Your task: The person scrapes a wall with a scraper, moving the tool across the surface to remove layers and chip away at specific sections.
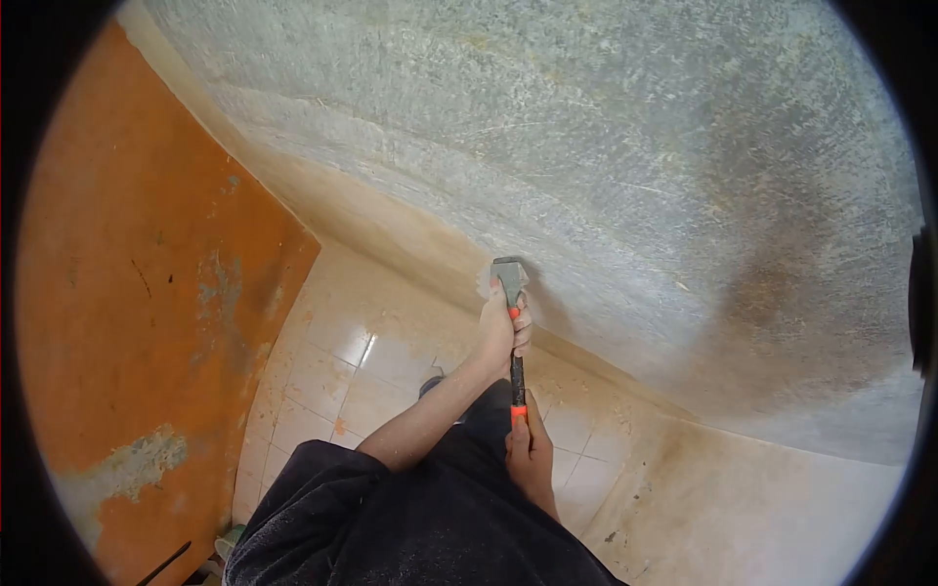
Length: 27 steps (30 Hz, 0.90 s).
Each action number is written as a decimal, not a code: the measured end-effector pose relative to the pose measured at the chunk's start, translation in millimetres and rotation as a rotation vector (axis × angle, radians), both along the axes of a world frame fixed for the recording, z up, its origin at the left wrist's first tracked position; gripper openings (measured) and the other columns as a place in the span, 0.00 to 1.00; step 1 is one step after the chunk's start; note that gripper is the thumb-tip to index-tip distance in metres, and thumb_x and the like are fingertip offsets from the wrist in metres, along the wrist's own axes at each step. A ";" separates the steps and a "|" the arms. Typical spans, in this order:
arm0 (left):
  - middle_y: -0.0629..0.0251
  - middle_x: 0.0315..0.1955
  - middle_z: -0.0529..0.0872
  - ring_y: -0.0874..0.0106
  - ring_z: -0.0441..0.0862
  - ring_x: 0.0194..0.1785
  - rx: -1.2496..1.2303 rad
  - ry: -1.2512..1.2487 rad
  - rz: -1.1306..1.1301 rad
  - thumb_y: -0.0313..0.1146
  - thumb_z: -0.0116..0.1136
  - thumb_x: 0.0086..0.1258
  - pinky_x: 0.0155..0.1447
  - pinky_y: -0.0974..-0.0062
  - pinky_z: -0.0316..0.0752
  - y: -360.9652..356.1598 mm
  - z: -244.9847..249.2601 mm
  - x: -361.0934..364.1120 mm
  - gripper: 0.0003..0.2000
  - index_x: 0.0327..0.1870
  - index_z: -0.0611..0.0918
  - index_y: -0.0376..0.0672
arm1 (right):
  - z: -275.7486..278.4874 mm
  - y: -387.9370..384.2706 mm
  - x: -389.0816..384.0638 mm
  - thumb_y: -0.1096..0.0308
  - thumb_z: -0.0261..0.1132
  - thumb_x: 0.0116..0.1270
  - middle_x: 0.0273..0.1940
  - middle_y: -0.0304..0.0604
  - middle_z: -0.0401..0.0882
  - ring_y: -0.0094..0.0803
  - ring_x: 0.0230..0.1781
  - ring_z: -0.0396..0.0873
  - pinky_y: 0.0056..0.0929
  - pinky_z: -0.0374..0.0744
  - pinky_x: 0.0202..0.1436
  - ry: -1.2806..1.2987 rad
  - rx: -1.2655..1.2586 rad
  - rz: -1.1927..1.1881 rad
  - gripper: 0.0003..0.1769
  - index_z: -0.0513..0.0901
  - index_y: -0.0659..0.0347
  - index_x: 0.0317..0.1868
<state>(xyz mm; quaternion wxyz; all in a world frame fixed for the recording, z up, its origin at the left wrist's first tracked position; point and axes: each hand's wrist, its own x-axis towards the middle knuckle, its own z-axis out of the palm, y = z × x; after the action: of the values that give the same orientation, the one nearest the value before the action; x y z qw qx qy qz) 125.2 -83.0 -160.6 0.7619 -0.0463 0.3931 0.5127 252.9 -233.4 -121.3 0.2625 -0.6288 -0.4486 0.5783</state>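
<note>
A long-handled scraper with a grey head and a black and orange handle stands nearly upright in the middle of the head view. Its blade end meets the lower part of the scratched grey-white wall, or comes very close to it. My left hand is wrapped around the upper handle, just below the head, with the thumb lying along it. Lower down, my right hand grips the handle's end near an orange band. A pale scraped patch shows on the wall beside the scraper's head.
An orange wall with peeled patches rises on the left. Below lies a tiled floor strewn with dust and flakes. A pale wall or surface borders it at lower right. A dark stain marks the scratched wall at right.
</note>
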 end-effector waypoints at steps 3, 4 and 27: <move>0.80 0.15 0.55 0.82 0.48 0.14 -0.024 0.063 -0.024 0.65 0.24 0.78 0.18 0.79 0.46 -0.4 1.6 1.5 0.27 0.32 0.67 0.52 | 8.0 -2.9 -4.6 0.66 0.48 0.79 0.26 0.31 0.65 0.16 0.23 0.62 0.16 0.65 0.25 0.002 -0.030 -0.042 0.27 0.61 0.64 0.75; 0.80 0.15 0.55 0.82 0.47 0.14 -0.040 0.074 -0.011 0.65 0.24 0.78 0.18 0.79 0.46 2.4 3.7 4.0 0.27 0.31 0.67 0.52 | 9.6 0.0 -1.3 0.67 0.48 0.79 0.26 0.31 0.65 0.16 0.23 0.63 0.16 0.65 0.26 0.009 -0.027 -0.052 0.27 0.61 0.64 0.75; 0.78 0.14 0.54 0.78 0.48 0.14 -0.225 0.097 0.020 0.62 0.26 0.77 0.19 0.75 0.46 15.9 10.5 8.6 0.26 0.28 0.67 0.53 | 3.4 17.6 18.6 0.68 0.55 0.77 0.22 0.38 0.71 0.19 0.23 0.69 0.21 0.71 0.30 -0.144 0.052 0.009 0.23 0.72 0.62 0.69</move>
<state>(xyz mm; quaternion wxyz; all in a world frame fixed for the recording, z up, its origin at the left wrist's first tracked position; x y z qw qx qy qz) 133.8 -67.1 -150.0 0.7269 -0.1103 0.4841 0.4745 271.5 -215.8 -117.9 0.2431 -0.6598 -0.4840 0.5208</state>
